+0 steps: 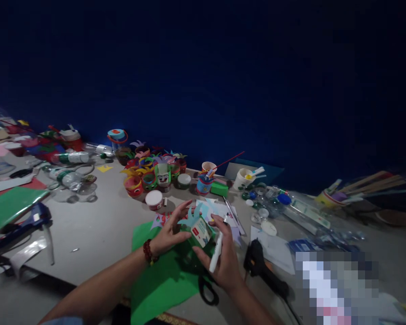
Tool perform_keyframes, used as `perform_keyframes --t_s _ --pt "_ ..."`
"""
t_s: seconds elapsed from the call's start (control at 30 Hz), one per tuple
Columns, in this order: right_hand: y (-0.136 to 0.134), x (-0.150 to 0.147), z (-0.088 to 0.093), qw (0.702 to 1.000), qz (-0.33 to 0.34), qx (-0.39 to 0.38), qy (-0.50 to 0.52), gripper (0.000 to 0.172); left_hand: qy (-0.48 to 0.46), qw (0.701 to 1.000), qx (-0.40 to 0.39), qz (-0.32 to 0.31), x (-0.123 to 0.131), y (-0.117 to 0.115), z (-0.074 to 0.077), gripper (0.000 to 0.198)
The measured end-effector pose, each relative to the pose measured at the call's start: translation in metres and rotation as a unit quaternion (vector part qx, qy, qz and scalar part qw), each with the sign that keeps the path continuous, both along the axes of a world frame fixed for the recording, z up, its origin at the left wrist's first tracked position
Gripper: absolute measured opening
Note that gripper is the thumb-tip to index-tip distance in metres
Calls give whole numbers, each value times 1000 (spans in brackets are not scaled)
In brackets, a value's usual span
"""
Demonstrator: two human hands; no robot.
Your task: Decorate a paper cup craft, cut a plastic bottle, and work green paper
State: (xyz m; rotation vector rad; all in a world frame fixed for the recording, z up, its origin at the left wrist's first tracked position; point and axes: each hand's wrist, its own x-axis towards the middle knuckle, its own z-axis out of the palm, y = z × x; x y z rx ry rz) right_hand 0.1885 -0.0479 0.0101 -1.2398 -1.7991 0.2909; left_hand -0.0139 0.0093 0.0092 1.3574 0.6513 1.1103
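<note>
Paper-trimmed cup (200, 232), labelled and topped with pale blue points, sits between the two grips. The left grip (173, 232) curves round its left side, thumb and fingers parted; whether they press on it cannot be told. The right grip (223, 253) pinches a white marker (216, 255), its thumb close to the cup's lower edge. Beneath both grips a green sheet (159, 284) lies on the table (104, 216), with black-handled scissors (215, 297) just below the right grip. To that grip's right lies a black glue gun (264, 269). Beyond the left grip stand a white-lidded jar (154, 199) and, farther, several decorated cups (163, 178).
</note>
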Motion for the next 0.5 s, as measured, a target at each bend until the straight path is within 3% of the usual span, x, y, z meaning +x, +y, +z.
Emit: perform_keyframes --t_s 0.2,0.33,0.43,0.5 --pt "0 -2 -4 998 9 38 -39 72 10 999 46 11 3 -3 3 83" --pt "0 0 -8 999 13 22 -22 70 11 999 53 0 5 -2 -5 94" --pt "6 5 -11 994 26 -21 108 64 -46 996 74 6 8 4 -14 104" --pt "12 9 -11 964 50 -60 252 60 -113 992 53 14 9 10 -19 93"
